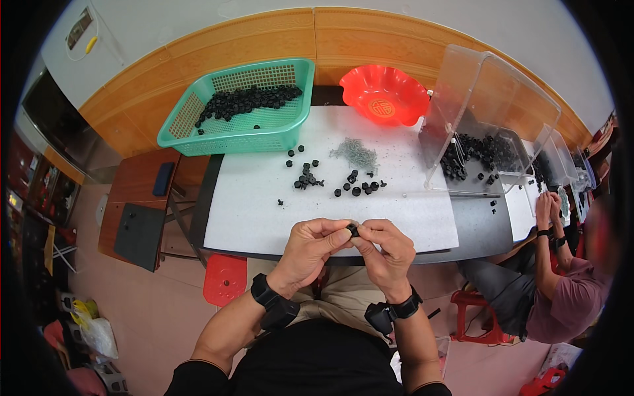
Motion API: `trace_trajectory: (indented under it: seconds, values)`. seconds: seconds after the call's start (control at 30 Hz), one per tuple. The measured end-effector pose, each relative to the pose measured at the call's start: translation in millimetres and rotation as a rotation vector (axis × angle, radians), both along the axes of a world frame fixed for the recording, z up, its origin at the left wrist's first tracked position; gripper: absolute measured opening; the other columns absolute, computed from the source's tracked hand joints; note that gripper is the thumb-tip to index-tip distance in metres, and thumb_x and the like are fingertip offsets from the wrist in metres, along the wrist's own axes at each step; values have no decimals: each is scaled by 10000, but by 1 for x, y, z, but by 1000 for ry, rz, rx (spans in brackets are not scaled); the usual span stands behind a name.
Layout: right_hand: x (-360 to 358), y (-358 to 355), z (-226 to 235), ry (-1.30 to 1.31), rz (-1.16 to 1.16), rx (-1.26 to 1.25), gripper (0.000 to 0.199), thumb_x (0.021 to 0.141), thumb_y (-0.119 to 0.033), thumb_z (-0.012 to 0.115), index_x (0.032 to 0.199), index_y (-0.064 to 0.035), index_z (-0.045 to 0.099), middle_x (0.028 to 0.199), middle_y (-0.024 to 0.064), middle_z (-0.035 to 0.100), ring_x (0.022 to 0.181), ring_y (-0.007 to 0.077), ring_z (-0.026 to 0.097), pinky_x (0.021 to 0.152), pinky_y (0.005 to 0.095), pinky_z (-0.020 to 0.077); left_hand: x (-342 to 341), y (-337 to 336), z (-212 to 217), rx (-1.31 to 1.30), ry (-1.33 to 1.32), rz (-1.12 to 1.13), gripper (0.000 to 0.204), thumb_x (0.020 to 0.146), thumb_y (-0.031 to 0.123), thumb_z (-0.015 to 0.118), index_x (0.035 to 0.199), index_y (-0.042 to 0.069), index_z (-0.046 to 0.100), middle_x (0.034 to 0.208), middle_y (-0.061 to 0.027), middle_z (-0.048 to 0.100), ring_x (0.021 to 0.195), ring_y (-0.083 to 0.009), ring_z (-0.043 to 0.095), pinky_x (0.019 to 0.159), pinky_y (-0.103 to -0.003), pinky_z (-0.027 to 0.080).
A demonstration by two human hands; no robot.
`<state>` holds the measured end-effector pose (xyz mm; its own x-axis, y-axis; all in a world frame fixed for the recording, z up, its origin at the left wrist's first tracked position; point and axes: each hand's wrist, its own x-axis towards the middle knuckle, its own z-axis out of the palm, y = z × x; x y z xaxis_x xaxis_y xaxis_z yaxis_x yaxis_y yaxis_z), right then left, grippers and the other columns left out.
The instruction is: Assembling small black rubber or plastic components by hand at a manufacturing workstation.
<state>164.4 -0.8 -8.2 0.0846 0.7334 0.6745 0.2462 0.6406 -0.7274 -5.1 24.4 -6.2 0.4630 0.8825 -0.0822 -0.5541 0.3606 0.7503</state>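
Note:
Close to the table's front edge, my left hand (317,243) and my right hand (384,254) meet. Their thumbs and fingertips pinch one small black plastic knob-like part (352,230), partly hidden by the fingers. Beyond them, on a white sheet (251,211), lies a loose cluster of similar black parts (306,178). A second group of black parts (357,191) sits to its right. Behind that group is a heap of small silvery pieces (356,154), probably screws or pins.
A green basket (231,142) holding many black parts stands back left, beside a red scalloped bowl (384,92). At right, a clear plastic box (492,86) stands by more black parts. Another person (568,290) works there. A red stool (226,280) is under the table's left front.

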Motion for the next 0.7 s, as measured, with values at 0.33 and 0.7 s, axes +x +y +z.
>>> trace_trajectory:
  seconds: [0.33, 0.7]
  values:
    - [2, 1, -2, -32, 22, 5, 198, 816, 57, 765, 1001, 18, 708, 923, 153, 706, 777, 203, 696, 660, 279, 557, 1, -2, -2, -6, 16, 26, 153, 956, 28, 655, 1102, 4, 694, 1121, -127, 704, 1021, -188, 687, 934, -338, 581]
    - [0, 0, -5, -53, 5, 9, 200, 810, 50, 768, 997, 18, 705, 915, 155, 708, 768, 220, 700, 652, 285, 559, 0, -4, -2, 25, 68, 50, 185, 957, 27, 652, 1132, -22, 685, 1117, -138, 701, 1016, -194, 687, 932, -337, 586]
